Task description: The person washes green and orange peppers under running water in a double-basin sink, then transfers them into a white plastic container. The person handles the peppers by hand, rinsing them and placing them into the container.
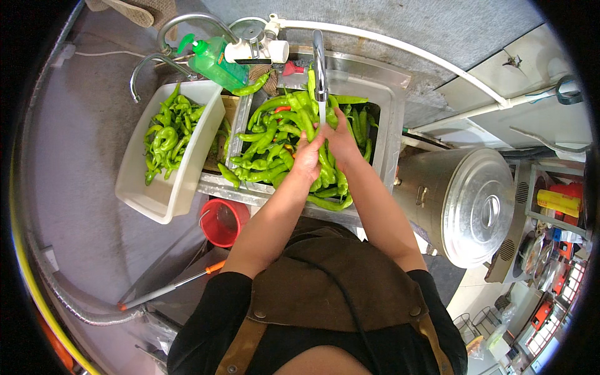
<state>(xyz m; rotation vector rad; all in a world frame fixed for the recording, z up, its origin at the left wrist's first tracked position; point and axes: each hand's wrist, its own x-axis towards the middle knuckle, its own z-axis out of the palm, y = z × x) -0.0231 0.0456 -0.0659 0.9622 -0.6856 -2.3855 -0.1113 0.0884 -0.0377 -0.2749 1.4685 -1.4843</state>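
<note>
Long green peppers (265, 147) fill the metal sink (395, 119), with a reddish one among them. From the chrome tap (319, 69) water runs down onto my two hands, which are close together over the heap. My left hand (307, 157) is closed round a green pepper (306, 127) at the left of the stream. On the right side of the water, my right hand (342, 140) curls its fingers in against the peppers. What lies inside its grip is partly hidden by the hand and water.
Left of the sink stands a white plastic tub (199, 156) with more green peppers (167, 139). A green pump bottle (219, 62) is behind it. Below is a red bucket (220, 224) near an orange-handled pole (187, 282). A large lidded metal pot (478, 206) stands at right.
</note>
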